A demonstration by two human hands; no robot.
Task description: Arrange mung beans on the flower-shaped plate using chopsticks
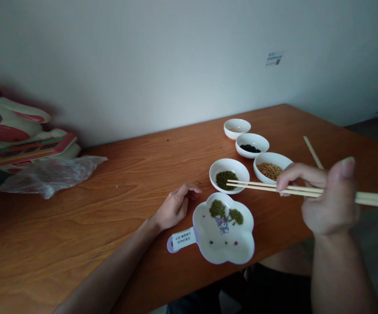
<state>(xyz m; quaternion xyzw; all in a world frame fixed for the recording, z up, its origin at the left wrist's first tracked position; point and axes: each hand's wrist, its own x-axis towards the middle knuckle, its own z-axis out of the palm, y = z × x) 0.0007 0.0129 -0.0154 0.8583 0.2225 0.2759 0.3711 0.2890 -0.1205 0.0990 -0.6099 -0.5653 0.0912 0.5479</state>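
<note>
A pair of wooden chopsticks (264,186) is gripped in my right hand (328,198). Their tips lie over the white bowl (212,179) of green beans (223,179); whether a bean is between them I cannot make out. Just in front of that bowl is a flower-shaped dish (208,242) with a purple rim, a cartoon print and a labelled handle (184,239). Two clusters of green beans (218,208) lie in its far half. My left hand (175,205) rests on the table beside the dish, fingers loosely bent and holding nothing.
Beyond and to the right stand white bowls with yellow beans (269,171), black beans (250,148) and contents (236,129) too small to tell. A pale thin strip (312,151) lies at right. A toy keyboard (28,150) and a clear plastic bag (56,172) occupy the left. A wall (149,65) rises behind.
</note>
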